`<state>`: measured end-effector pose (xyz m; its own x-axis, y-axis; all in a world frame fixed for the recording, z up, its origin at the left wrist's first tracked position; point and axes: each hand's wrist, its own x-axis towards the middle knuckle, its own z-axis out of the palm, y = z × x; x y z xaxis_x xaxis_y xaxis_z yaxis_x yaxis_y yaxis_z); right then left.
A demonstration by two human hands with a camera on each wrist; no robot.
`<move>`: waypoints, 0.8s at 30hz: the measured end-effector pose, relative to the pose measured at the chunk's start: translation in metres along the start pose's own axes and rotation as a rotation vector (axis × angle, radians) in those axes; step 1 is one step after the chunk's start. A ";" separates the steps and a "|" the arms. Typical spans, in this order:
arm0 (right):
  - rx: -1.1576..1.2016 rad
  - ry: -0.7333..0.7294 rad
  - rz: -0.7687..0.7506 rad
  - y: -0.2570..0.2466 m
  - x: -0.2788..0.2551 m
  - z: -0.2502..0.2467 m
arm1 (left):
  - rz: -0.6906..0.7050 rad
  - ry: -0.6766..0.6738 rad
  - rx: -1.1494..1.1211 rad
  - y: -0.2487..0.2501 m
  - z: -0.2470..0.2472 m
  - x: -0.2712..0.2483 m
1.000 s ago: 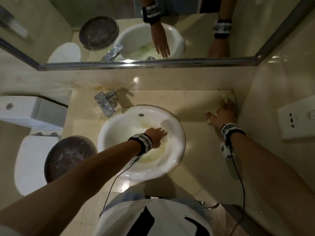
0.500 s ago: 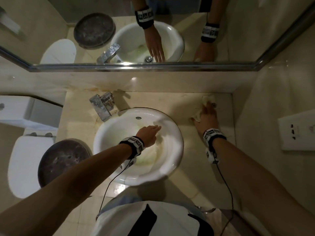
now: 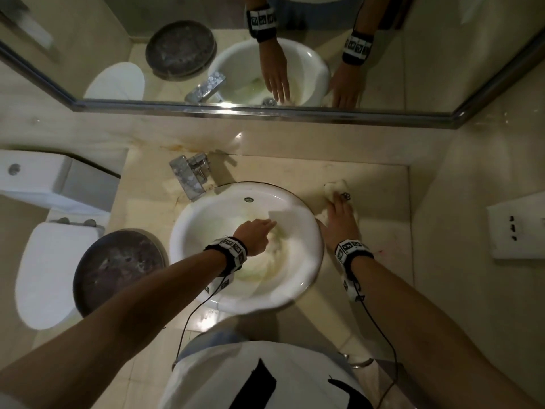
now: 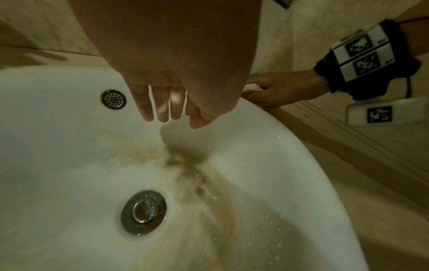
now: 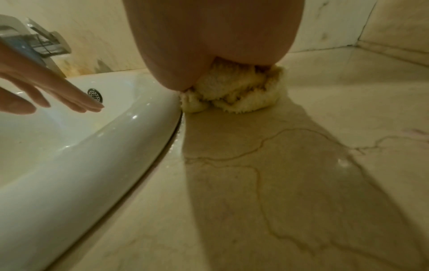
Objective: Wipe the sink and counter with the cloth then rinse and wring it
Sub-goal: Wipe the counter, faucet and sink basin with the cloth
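Observation:
A white round sink (image 3: 295,290) is set in a beige stone counter (image 3: 380,261). Its basin (image 4: 58,146) carries a brown-yellow stain (image 4: 185,165) above the metal drain plug (image 4: 144,212). My left hand (image 3: 259,234) hovers inside the basin with straight fingers (image 4: 148,113) and holds nothing. My right hand (image 3: 339,214) lies flat on a crumpled cream cloth (image 3: 336,185) and presses it onto the counter against the sink's right rim (image 5: 92,155). The right wrist view shows the cloth (image 5: 232,95) bunched under my palm.
A chrome faucet (image 3: 188,175) stands at the sink's back left. The mirror frame (image 3: 295,113) runs along the back wall. Left of the counter are a toilet (image 3: 50,276) and a dark round bin lid (image 3: 118,273). A socket plate (image 3: 516,228) sits on the right wall.
My right hand has slid the cloth from the back right corner of the counter leftward to the sink's rim. My left hand has stayed over the basin.

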<state>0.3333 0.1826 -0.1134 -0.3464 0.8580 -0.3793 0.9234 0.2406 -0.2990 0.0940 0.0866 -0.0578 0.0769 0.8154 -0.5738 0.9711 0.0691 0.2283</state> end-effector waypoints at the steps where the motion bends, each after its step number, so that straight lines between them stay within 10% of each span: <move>1: 0.019 -0.006 -0.005 0.000 -0.001 0.002 | 0.001 0.000 0.000 -0.003 0.002 -0.004; 14: 0.090 0.151 -0.188 -0.060 -0.057 0.024 | -0.043 0.104 -0.022 -0.040 0.021 -0.050; 24: 0.138 -0.290 -0.395 -0.176 -0.108 0.049 | -0.138 0.023 -0.252 -0.072 0.036 -0.092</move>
<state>0.2005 0.0251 -0.0626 -0.7144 0.5477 -0.4355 0.6890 0.4419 -0.5745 0.0254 -0.0138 -0.0498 -0.0605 0.8010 -0.5956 0.8853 0.3187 0.3387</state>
